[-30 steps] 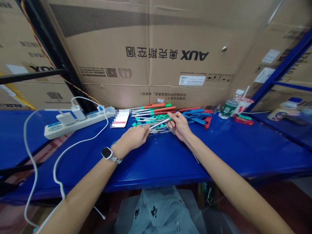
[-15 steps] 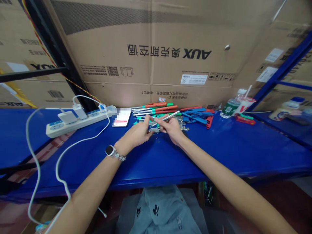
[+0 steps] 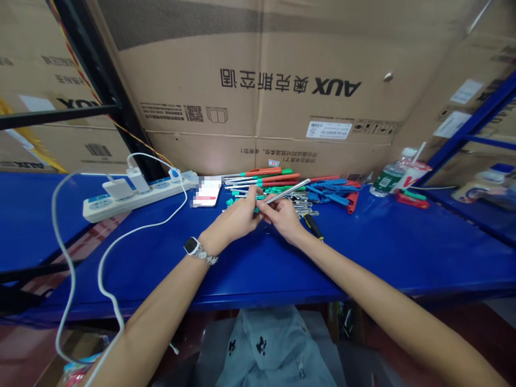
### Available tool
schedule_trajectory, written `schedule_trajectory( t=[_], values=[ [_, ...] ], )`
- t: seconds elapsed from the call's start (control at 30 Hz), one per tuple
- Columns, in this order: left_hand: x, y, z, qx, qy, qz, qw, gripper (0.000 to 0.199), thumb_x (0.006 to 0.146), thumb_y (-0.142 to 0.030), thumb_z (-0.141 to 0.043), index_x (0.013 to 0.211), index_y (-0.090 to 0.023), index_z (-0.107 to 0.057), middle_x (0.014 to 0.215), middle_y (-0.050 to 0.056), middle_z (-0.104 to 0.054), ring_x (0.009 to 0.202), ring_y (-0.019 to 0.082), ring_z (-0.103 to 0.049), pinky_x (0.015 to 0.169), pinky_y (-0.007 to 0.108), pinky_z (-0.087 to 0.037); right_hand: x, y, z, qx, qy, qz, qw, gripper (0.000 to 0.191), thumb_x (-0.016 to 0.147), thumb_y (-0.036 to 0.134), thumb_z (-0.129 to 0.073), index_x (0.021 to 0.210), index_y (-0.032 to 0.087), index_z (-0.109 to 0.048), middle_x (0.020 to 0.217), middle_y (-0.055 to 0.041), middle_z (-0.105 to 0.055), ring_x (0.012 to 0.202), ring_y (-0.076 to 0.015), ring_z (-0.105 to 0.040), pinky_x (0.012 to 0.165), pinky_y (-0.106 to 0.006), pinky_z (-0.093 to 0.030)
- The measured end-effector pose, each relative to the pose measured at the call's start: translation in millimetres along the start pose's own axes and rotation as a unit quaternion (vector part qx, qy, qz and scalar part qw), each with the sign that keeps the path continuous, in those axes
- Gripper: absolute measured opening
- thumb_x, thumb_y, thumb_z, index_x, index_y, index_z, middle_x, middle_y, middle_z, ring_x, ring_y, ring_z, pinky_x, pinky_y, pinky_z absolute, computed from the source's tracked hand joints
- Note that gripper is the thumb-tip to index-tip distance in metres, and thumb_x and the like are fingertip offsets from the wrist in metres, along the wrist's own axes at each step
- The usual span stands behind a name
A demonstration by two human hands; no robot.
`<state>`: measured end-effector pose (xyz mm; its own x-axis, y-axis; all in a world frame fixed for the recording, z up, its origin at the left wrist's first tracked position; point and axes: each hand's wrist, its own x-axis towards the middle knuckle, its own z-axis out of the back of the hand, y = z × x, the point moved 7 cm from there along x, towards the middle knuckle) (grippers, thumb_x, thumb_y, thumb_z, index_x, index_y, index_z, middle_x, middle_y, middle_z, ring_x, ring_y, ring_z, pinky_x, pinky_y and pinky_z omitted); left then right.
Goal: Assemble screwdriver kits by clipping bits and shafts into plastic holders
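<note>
A thin silvery rod (image 3: 291,189) slants up to the right from between my hands. My right hand (image 3: 285,219) is closed on it, thumb and fingers pinched near its lower end. My left hand (image 3: 238,216) is closed against the right fingertips; what it pinches is hidden. Behind the hands lie long metal tubes with red handles (image 3: 284,178) and green parts, and small metal pieces (image 3: 308,206). Blue clips (image 3: 330,189) are piled to the right. A black and yellow screwdriver (image 3: 313,226) lies beside my right hand.
A phone (image 3: 209,192) lies left of the tools, near a white power strip (image 3: 121,200) with cables. A bottle (image 3: 387,180), a cup (image 3: 411,174) and a red-green item (image 3: 411,198) stand or lie at the right. Cardboard (image 3: 258,107) rises behind the blue table (image 3: 258,274).
The view has shifted slightly, moving the scene rightward. The screwdriver now shows beside my right hand. My hands have drawn closer together, and the rod still slants up from them.
</note>
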<state>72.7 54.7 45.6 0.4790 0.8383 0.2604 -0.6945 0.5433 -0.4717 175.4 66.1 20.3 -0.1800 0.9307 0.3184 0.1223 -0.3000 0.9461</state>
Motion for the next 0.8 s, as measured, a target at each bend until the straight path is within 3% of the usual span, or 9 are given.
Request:
schedule_trajectory(
  t=[0.23,0.33,0.4,0.5,0.63,0.8],
  values=[
    [-3.8,1.4,13.2,0.001,-0.060,-0.059,0.996,0.063,0.085,-0.023,-0.061,0.144,-0.016,-0.040,0.089,0.005,-0.070,0.069,0.020,-0.063,0.061,0.029,-0.041,1.2,6.2,11.7,0.005,-0.026,0.011,1.000,0.048,0.072,0.063,-0.081,0.071,0.022,-0.057,0.055,0.0041,-0.058,0.048,-0.0092,-0.044,0.047,-0.024,-0.034],
    [-6.7,7.3,26.1,0.075,-0.076,-0.065,0.992,0.035,0.085,-0.031,-0.065,0.117,-0.018,-0.061,0.088,0.006,-0.069,0.074,0.022,-0.063,0.064,0.031,-0.040,1.8,13.0,26.0,0.030,-0.067,0.028,0.997,0.050,0.071,0.064,-0.081,0.069,0.022,-0.055,0.052,0.0051,-0.055,0.045,-0.0081,-0.040,0.046,-0.024,-0.031],
    [-6.7,12.7,28.6,0.121,-0.056,-0.046,0.990,0.012,0.087,-0.030,-0.062,0.091,-0.019,-0.065,0.078,0.005,-0.066,0.070,0.022,-0.061,0.063,0.032,-0.039,2.2,15.9,31.8,0.037,-0.082,0.034,0.995,0.051,0.071,0.065,-0.081,0.068,0.022,-0.053,0.051,0.0054,-0.052,0.046,-0.0081,-0.039,0.046,-0.025,-0.030],
    [-5.2,18.4,23.3,0.121,-0.021,-0.013,0.992,0.013,0.089,-0.028,-0.060,0.079,-0.020,-0.063,0.066,0.003,-0.061,0.058,0.019,-0.055,0.058,0.031,-0.036,1.7,18.1,36.0,0.031,-0.104,0.046,0.993,0.047,0.073,0.063,-0.080,0.071,0.023,-0.054,0.053,0.0054,-0.051,0.048,-0.0092,-0.041,0.048,-0.026,-0.031],
    [-3.6,17.3,11.4,0.039,-0.008,-0.016,0.999,0.021,0.091,-0.029,-0.058,0.072,-0.020,-0.061,0.062,0.002,-0.062,0.053,0.016,-0.053,0.055,0.031,-0.037,-1.7,19.3,40.4,0.018,-0.155,0.062,0.986,0.044,0.074,0.061,-0.078,0.078,0.024,-0.054,0.057,0.0054,-0.050,0.051,-0.0110,-0.043,0.049,-0.027,-0.033],
    [-6.8,16.4,8.0,0.044,-0.022,0.017,0.999,0.021,0.090,-0.023,-0.058,0.069,-0.021,-0.059,0.058,0.001,-0.058,0.050,0.017,-0.053,0.053,0.032,-0.035,-4.2,24.1,36.7,-0.005,-0.145,0.070,0.987,0.045,0.074,0.060,-0.079,0.073,0.023,-0.054,0.061,0.0043,-0.050,0.055,-0.0110,-0.043,0.052,-0.028,-0.033]
  ],
)
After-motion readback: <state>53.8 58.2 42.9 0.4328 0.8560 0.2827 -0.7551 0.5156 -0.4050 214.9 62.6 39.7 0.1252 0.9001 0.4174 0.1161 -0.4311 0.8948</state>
